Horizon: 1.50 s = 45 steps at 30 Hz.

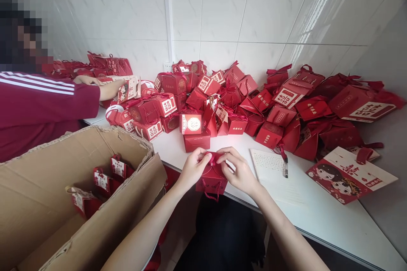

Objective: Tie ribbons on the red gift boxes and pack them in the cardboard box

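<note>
A red gift box (211, 184) with a rope handle hanging down its front stands at the table's front edge. On its top is a red ribbon (213, 159). My left hand (195, 165) pinches the ribbon between thumb and fingertips. From the other side, my right hand (237, 169) has its thumb and bent fingers closed at the ribbon too; the fingers partly cover it. Just behind my hands sits a small red box (197, 141), with a red and white box (190, 123) resting on it.
Many red gift boxes (233, 93) are heaped along the wall. A notebook (269, 165) with a pen (286, 167) lies right, near a cartoon-printed box (345, 175). A cardboard carton (127, 186) holding several boxes stands left. A co-worker's sleeve (47, 97) reaches across behind it.
</note>
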{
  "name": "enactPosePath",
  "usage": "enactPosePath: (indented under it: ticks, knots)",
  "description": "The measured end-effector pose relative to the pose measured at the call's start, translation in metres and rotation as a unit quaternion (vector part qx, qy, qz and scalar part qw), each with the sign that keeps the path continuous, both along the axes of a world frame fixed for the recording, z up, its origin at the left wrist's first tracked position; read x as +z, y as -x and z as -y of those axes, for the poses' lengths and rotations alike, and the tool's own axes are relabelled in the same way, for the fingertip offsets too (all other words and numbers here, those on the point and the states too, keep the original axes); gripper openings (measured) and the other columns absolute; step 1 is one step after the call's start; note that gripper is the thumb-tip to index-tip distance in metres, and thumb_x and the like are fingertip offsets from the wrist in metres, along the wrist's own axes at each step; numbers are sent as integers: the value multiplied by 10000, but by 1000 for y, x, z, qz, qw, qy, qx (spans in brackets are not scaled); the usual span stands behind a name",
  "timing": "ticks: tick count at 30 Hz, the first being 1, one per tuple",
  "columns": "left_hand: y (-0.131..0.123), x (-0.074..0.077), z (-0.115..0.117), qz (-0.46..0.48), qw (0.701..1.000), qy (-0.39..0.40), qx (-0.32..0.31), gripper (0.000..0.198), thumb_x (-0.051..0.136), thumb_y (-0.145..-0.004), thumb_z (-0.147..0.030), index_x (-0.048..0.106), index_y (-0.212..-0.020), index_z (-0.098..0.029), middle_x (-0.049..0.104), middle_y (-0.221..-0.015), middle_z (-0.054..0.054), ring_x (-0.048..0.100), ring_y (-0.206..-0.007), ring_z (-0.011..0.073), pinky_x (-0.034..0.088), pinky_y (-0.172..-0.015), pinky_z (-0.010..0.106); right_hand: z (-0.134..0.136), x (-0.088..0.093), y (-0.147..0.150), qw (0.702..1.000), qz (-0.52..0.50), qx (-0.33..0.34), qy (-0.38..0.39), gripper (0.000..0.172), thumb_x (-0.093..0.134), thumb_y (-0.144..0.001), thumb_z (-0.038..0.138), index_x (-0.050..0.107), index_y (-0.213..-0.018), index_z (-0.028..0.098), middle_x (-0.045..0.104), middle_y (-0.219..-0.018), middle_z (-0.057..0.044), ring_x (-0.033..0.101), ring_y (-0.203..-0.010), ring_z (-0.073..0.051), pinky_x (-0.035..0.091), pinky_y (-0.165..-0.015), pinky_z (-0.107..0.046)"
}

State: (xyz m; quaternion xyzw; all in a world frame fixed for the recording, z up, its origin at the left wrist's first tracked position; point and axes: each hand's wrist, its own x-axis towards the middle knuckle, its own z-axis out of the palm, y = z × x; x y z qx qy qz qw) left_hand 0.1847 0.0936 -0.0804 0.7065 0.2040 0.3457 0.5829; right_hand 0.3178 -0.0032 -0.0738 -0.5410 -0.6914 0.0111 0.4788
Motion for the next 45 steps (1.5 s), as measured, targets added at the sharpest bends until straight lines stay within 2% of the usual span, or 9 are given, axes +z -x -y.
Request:
enactPosePath:
  ticks: [5,10,18,23,29,32,35,39,45]
  knots:
    - [0,0,1,0,1000,-9,7,188,502,-822,-352,495,-743,-181,566,-683,-22,573,-695,130,447,-690,243,8,0,5,998,62,-17,3,88,565,-824,200,570,-911,214,506,-1054,-95,525,-1035,-224,477,-869,-391]
    - [0,0,0,-16,1000,-18,17,199,485,-827,-366,503,-749,-183,564,-703,-21,571,-707,135,448,-685,242,3,0,5,998,53,-26,16,43,551,-848,223,588,-870,220,505,-1037,-88,556,-994,-216,500,-849,-380]
    - [9,3,2,-54,988,-116,81,194,481,-833,-357,516,-743,-188,572,-763,4,541,-763,147,418,-715,243,5,1,-3,998,56,-31,16,121,471,-890,194,590,-876,209,516,-970,-81,585,-897,-189,513,-780,-317]
    - [18,4,4,-85,977,-155,121,224,438,-860,-379,510,-746,-200,569,-703,-10,517,-656,136,393,-673,255,9,1,-8,995,93,-24,22,158,417,-913,196,572,-882,210,506,-979,-87,581,-901,-187,516,-785,-328]
    - [27,2,12,-130,952,-238,145,166,408,-887,-319,502,-802,-212,655,-727,-5,595,-751,173,347,-838,355,15,-3,-11,988,145,-33,39,185,381,-922,189,565,-921,208,498,-1038,-110,586,-863,-188,527,-739,-334]
    - [28,-2,13,-144,940,-261,169,159,422,-884,-310,516,-803,-211,671,-818,12,606,-771,177,345,-836,368,18,-4,-12,980,186,-58,48,219,353,-919,165,568,-938,201,496,-1065,-122,587,-812,-184,524,-672,-320]
    - [28,-5,9,-139,939,-261,178,150,459,-865,-313,546,-795,-214,674,-850,23,609,-811,187,359,-848,378,21,-4,-14,975,205,-73,49,253,332,-915,153,576,-946,210,506,-1072,-116,593,-766,-172,525,-650,-311]
    - [28,-9,3,-99,959,-218,153,130,483,-843,-297,549,-775,-208,680,-931,54,606,-928,207,390,-885,390,23,-3,-18,973,211,-68,66,252,332,-910,138,569,-951,214,514,-1068,-108,607,-787,-171,534,-659,-302]
    - [31,-21,3,-68,979,-150,117,163,486,-833,-330,549,-760,-200,622,-1094,79,565,-1048,208,460,-819,323,25,-3,-26,973,207,-55,91,245,345,-900,129,573,-915,217,517,-1090,-111,611,-868,-192,540,-673,-312]
